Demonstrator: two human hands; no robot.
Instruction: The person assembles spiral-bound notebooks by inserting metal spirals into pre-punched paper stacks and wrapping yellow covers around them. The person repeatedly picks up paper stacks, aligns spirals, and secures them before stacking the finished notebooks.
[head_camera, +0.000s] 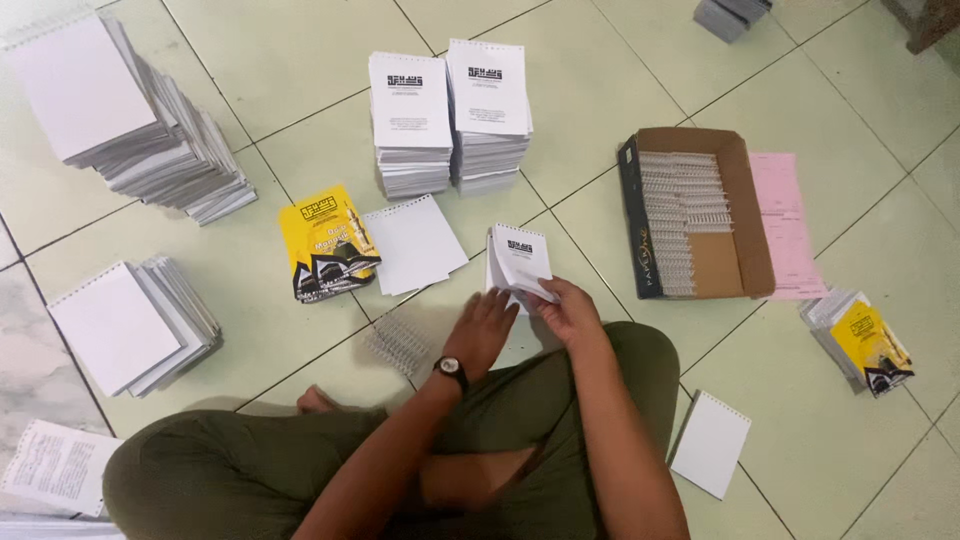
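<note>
You're squaring the punched booklet (520, 262): right hand (570, 312) pinches its pages, left hand (482, 330) rests spread alongside; next, a wire coil (400, 343).

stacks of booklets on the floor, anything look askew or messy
Yes: the tall white stack at upper left has slid sideways into a slanted fan. The twin stacks in the middle stand straight. Nothing looks spilled or torn.
</note>
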